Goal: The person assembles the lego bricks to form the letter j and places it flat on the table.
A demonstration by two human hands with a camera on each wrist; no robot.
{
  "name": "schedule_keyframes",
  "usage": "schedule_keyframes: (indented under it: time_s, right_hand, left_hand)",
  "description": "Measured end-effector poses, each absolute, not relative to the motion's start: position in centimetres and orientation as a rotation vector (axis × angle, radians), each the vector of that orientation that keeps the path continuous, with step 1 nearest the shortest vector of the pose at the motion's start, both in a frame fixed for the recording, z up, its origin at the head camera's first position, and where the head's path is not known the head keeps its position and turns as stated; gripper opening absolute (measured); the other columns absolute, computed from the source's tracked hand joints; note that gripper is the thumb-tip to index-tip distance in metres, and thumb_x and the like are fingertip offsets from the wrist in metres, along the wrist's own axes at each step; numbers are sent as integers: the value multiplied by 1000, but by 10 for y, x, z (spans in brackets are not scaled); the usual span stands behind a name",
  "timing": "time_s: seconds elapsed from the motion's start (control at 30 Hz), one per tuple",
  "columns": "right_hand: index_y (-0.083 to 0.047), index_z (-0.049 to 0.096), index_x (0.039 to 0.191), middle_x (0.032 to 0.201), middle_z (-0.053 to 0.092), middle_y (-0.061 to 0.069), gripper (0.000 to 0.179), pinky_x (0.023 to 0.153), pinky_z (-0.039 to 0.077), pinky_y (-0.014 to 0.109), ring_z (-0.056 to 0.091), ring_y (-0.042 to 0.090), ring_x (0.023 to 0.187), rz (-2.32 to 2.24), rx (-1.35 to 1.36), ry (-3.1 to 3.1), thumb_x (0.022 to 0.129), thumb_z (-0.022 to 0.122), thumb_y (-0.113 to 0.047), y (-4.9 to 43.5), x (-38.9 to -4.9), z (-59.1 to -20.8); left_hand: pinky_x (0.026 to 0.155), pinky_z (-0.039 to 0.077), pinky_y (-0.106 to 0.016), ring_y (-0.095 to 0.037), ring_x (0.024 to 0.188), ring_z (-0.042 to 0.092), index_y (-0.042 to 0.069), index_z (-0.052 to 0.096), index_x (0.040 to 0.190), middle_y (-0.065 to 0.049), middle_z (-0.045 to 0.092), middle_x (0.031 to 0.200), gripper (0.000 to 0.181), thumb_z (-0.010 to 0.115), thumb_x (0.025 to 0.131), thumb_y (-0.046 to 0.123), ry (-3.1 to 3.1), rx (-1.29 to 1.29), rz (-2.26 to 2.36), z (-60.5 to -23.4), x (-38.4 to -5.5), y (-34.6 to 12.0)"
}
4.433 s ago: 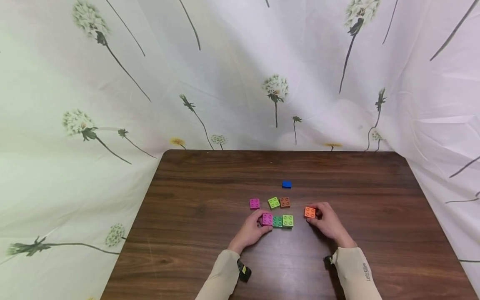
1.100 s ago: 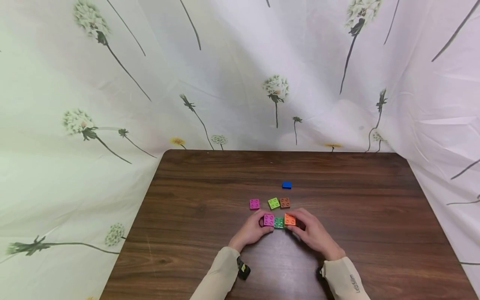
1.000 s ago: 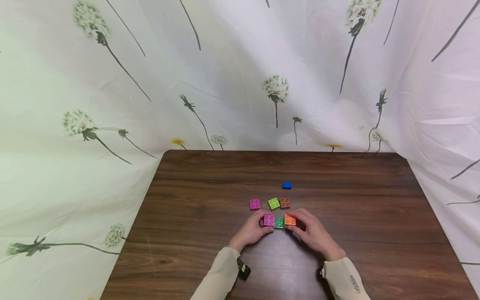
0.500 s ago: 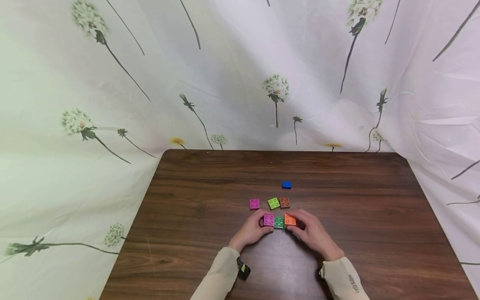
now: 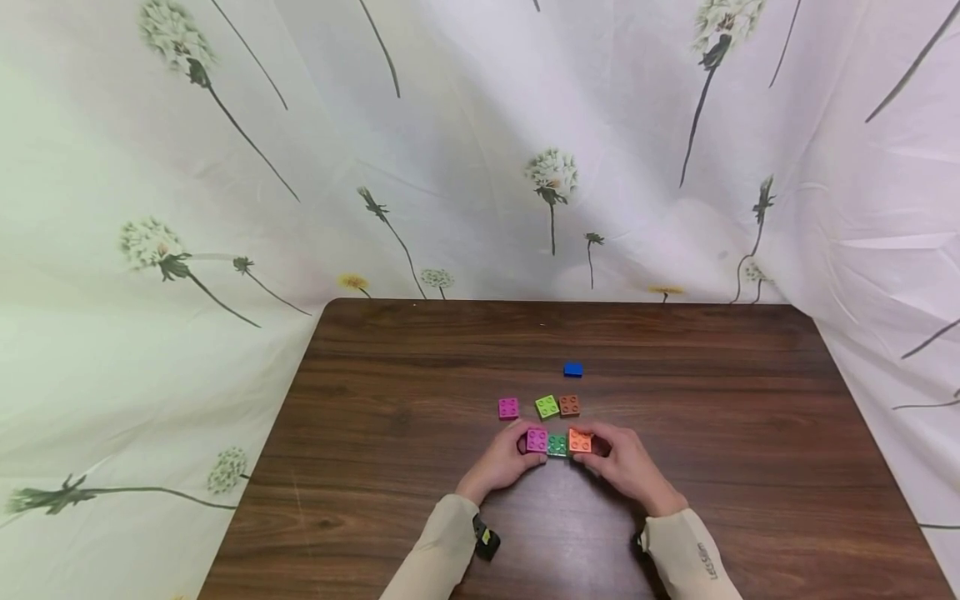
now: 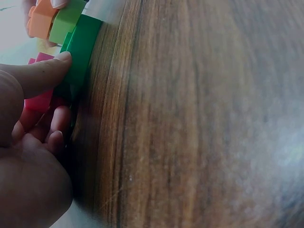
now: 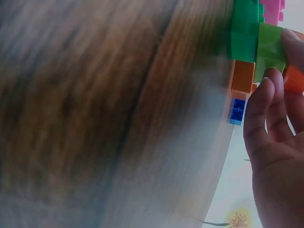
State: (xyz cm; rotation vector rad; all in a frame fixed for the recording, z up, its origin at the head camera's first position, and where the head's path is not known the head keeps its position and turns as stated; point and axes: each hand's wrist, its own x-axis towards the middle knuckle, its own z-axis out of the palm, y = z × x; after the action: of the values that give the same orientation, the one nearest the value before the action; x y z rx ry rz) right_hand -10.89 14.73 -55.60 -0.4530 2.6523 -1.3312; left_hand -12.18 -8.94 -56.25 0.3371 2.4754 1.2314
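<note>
A long dark green building brick [image 5: 557, 446] lies on the table, its middle studs bare. On its left end sits a pink brick [image 5: 536, 440], which my left hand [image 5: 497, 464] grips, the thumb along its near side and reaching the green brick in the left wrist view. The right end carries a lime brick [image 7: 269, 50], hidden from the head view by the orange brick [image 5: 579, 439] directly over it. My right hand [image 5: 632, 468] pinches this orange brick between thumb and fingers, fingertips also against the lime brick in the right wrist view.
Behind the hands lie a loose pink brick [image 5: 508, 408], a tilted lime brick [image 5: 547, 407] and a brown brick [image 5: 569, 406]. Farther back is a blue brick [image 5: 573, 369]. The brown wooden table [image 5: 390, 500] ends at a flower-printed cloth [image 5: 480, 167].
Over four seconds ago my right hand held the orange brick off to the right; it has moved left onto the lime brick. Within the last second the hands and bricks look practically still.
</note>
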Motion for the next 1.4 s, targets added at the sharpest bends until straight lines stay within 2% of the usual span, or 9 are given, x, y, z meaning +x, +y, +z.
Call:
schedule_keyframes:
  time_s: [0.3, 0.53, 1.03, 1.4]
  right_hand:
    - [-27, 67, 118, 100, 68, -7, 40, 72, 47, 22, 56, 8, 81, -1352, -397, 2620, 81, 78, -19, 149, -111, -559]
    - [-24, 66, 120, 102, 70, -4, 41, 72, 48, 22, 58, 6, 82, -1314, -409, 2631, 81, 78, -19, 148, -109, -558]
    - [-23, 66, 120, 102, 71, -4, 41, 72, 48, 22, 58, 4, 80, -1299, -421, 2644, 81, 78, -17, 147, -110, -555]
    - [-21, 65, 122, 93, 69, -5, 41, 66, 45, 20, 53, 4, 71, -1290, -432, 2640, 83, 76, -18, 147, -109, -557]
  left_hand:
    - [92, 44, -36, -14, 105, 55, 16, 61, 119, 1, 60, 113, 35, 72, 86, 21, 2458, 318, 1237, -562, -122, -90]
    - [93, 45, -39, -16, 107, 56, 16, 61, 119, 1, 60, 113, 35, 72, 86, 21, 2465, 319, 1231, -562, -121, -89]
    - [92, 45, -37, -18, 107, 57, 13, 61, 117, -1, 60, 113, 35, 73, 85, 19, 2479, 364, 1261, -562, -122, -89]
    - [97, 44, -41, -21, 112, 57, 13, 61, 118, -2, 61, 115, 36, 73, 85, 19, 2479, 370, 1267, -563, -122, -89]
